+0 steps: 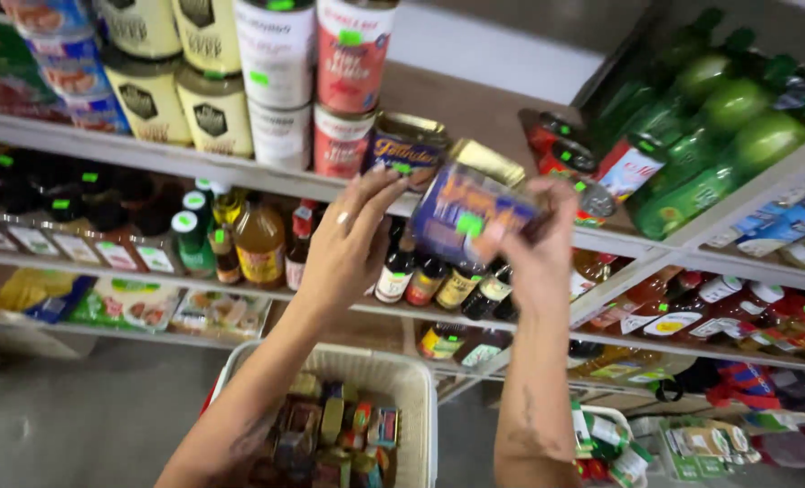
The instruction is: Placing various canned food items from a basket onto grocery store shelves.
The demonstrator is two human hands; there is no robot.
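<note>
Your right hand (540, 246) is clamped on a blue tin with a gold lid (471, 210), fingers wrapped round its lower end and thumb along its side, so the tin is held up in the air just in front of the upper shelf (194, 163). Its long axis runs tilted, the gold lid pointing up and away toward the shelf, the base down in your palm. Your left hand (348, 244) holds nothing: the fingers are spread and reach up, the tips touching or nearly touching a second blue tin (409, 145) that stands on the shelf edge beside the stacked red and white cans (343, 90). That shelved tin lies just left of and slightly above the held one, the two almost meeting, so the left hand is the nearer to it and the right hand is the nearer to the gap at its side. Below your forearms a white basket (411, 380) stands with small packets in it, well apart from both tins, and dark sauce bottles (438, 280) line the shelf under your hands.
</note>
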